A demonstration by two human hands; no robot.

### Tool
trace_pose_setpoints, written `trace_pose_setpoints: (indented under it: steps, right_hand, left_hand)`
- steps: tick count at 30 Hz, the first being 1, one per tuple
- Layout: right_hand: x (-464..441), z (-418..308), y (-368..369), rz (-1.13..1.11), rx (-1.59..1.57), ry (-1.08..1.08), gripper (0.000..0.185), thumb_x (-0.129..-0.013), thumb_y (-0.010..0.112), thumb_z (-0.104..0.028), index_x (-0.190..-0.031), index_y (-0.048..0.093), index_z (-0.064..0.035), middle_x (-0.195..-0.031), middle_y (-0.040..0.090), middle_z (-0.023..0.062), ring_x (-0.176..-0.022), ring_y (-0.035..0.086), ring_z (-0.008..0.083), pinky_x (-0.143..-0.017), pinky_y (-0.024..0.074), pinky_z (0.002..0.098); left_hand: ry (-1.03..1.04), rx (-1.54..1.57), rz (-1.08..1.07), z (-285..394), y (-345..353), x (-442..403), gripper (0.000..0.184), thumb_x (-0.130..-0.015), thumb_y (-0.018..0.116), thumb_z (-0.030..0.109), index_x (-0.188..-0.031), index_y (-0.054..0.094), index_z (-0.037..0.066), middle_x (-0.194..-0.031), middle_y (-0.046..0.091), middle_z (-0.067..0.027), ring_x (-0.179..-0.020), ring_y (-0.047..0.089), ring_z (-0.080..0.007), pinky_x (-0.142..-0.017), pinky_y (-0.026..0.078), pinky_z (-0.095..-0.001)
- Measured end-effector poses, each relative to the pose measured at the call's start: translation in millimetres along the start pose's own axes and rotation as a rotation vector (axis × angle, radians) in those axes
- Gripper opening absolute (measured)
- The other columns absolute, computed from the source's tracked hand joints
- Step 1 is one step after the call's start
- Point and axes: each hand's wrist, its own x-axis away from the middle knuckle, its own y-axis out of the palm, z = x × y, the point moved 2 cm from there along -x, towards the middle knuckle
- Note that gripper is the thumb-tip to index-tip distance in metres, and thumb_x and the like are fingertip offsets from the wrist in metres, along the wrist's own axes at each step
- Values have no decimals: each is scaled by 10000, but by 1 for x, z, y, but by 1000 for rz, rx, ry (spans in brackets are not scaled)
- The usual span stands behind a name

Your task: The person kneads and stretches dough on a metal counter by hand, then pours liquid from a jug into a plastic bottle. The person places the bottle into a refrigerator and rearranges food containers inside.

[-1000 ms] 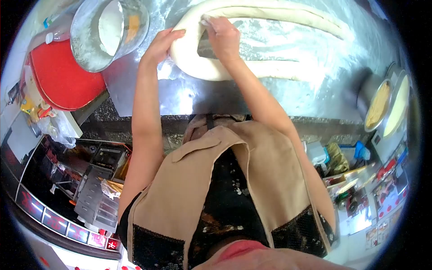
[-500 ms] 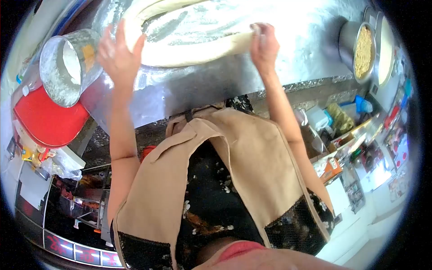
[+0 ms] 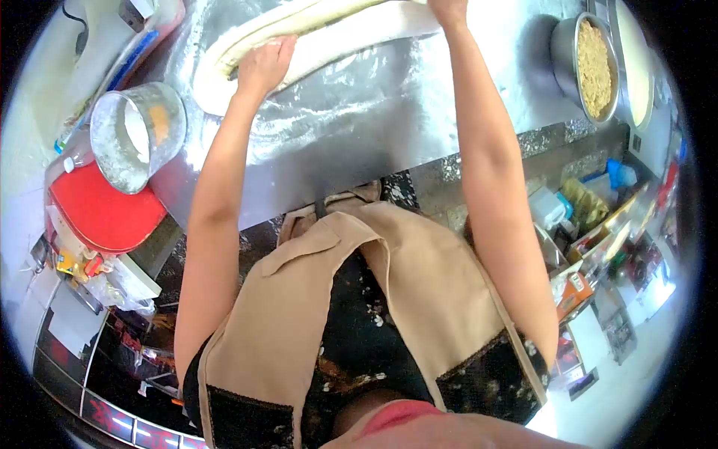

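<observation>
Head view: seemingly aligning dough rope (image 3: 359,34) with left hand (image 3: 263,67), fingers together, and right hand (image 3: 449,10); cannot tell either's pinch; likely needs guiding next.

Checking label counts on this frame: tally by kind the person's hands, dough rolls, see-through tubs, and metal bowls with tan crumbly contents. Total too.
Left hand and right hand (partly cut off by the frame): 2
Dough roll, bent double: 1
See-through tub: 1
Metal bowl with tan crumbly contents: 1
Total: 5
</observation>
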Motion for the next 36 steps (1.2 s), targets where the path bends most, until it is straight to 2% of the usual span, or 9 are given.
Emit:
trace_pose_setpoints:
  steps: [2, 5, 8, 12, 14, 15, 21, 29, 36]
  right_hand:
    - [10, -12, -26, 158, -112, 31, 152, -852, 444, -119, -896, 496, 17, -736, 588, 158, -640, 589, 266, -580, 467, 355]
    - [51, -5, -53, 262, -81, 124, 162, -839, 447, -120, -872, 488, 33, -794, 637, 125, -763, 623, 225, -721, 467, 320]
    - [74, 0, -49, 206, 273, -30, 177, -824, 502, -117, -982, 522, -39, -900, 599, 173, -823, 576, 357, -720, 456, 382]
    - [72, -13, -11, -35, 302, -333, 171, -713, 503, -53, -884, 512, -65, -783, 550, 140, -735, 537, 351, -669, 433, 431]
    - [93, -20, 11, -439, 453, -383, 206, -753, 512, -106, -949, 531, -46, -894, 586, 149, -870, 548, 324, -808, 415, 415]
    - [105, -23, 10, -356, 413, -511, 210, -741, 513, -97, -943, 535, -45, -892, 582, 151, -862, 547, 326, -787, 425, 412]
    - [46, 51, -78, 308, 383, -122, 113, -758, 571, -84, -866, 572, -56, -769, 585, 126, -702, 569, 327, -622, 463, 392]
    - [-44, 79, -85, -7, 358, -322, 152, -747, 577, -79, -870, 634, -147, -822, 611, 57, -681, 594, 275, -599, 494, 360]
    - [-51, 77, -90, -198, 437, -416, 144, -725, 565, -99, -861, 612, -109, -793, 602, 60, -651, 595, 269, -588, 497, 358]
  left_hand:
    - [-21, 49, -35, 1, -2, 3, 381, -878, 378, 389, -910, 653, 127, -865, 627, -147, -801, 582, -360, -726, 451, -440]
    - [-92, 11, -78, 7, -3, 3, 367, -878, 382, 383, -916, 650, 135, -861, 626, -152, -802, 580, -363, -722, 451, -443]
    - [-38, -12, -32, 9, 2, 6, 340, -877, 400, 358, -912, 637, 116, -863, 622, -150, -790, 581, -362, -707, 454, -444]
    - [118, -29, 91, 24, 3, 24, 257, -851, 478, 307, -911, 622, 102, -825, 605, -131, -755, 577, -336, -685, 443, -443]
    - [239, -102, 203, 37, -1, 39, 227, -810, 543, 253, -974, 601, 106, -860, 573, -97, -798, 550, -297, -715, 416, -422]
    - [251, -101, 209, 40, 0, 43, 227, -810, 543, 253, -974, 601, 106, -860, 573, -97, -798, 550, -297, -715, 416, -422]
    - [185, -190, 296, 53, 8, 57, 287, -763, 588, 218, -1031, 578, 117, -958, 540, -84, -899, 512, -275, -765, 377, -392]
    - [-145, -352, 347, 82, 20, 26, 315, -796, 561, 223, -1080, 555, 87, -1087, 515, -142, -1037, 462, -307, -894, 319, -439]
    - [258, -37, 400, 215, 61, -122, 378, -761, 603, 268, -1087, 540, 89, -1126, 507, -126, -1063, 450, -303, -918, 315, -447]
